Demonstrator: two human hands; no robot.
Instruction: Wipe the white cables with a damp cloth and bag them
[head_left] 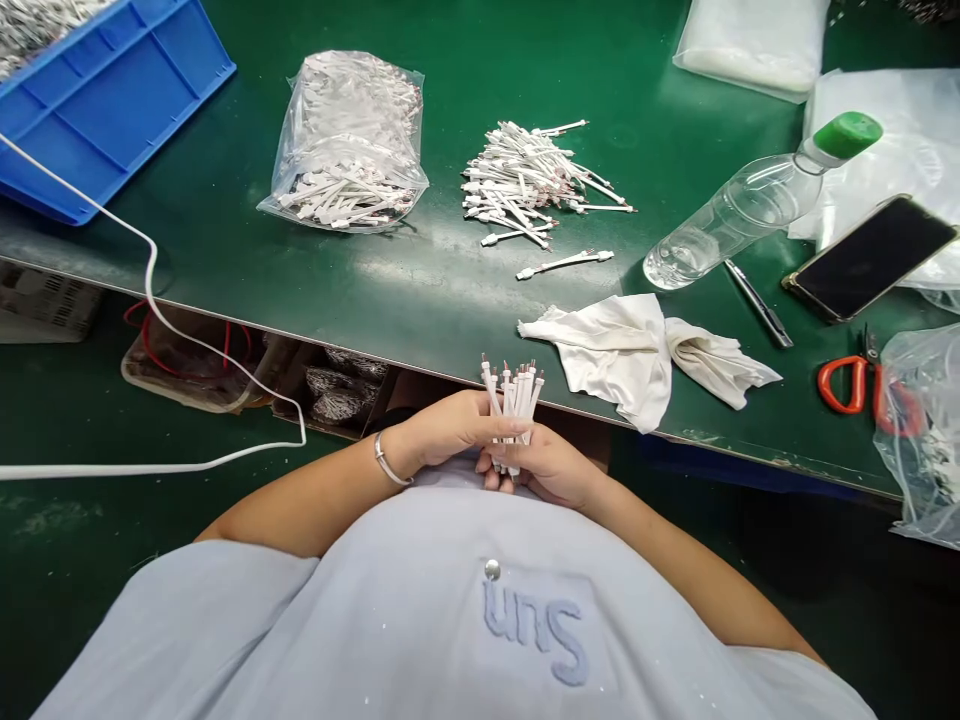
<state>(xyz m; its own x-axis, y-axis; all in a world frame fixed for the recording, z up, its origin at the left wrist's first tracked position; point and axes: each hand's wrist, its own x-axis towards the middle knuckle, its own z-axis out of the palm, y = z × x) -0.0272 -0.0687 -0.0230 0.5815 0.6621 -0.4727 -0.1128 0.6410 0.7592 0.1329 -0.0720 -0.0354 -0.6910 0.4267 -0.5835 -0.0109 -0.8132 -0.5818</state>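
Observation:
Close to my belly, a small bundle of short white cables (514, 388) stands upright, its thin reddish-brown tips pointing away from me. My left hand (461, 428), with a silver bangle at the wrist, has its fingers closed around the bundle's left side. From the right, my right hand (553, 462) grips the lower part, thumb across the front. Some fingertips lie behind the cables. Beyond the hands, a loose pile of similar cables (525, 180) lies on the green table (450, 300). One single cable (565, 264) rests apart in front of it.
A clear bag of cables (349, 145) and a blue crate (120, 110) are at left. A white cord (225, 355) hangs there. Rightward lie white cloths (615, 355), a bottle (750, 205), a pen (757, 303), a phone (870, 258) and red-handled cutters (841, 385).

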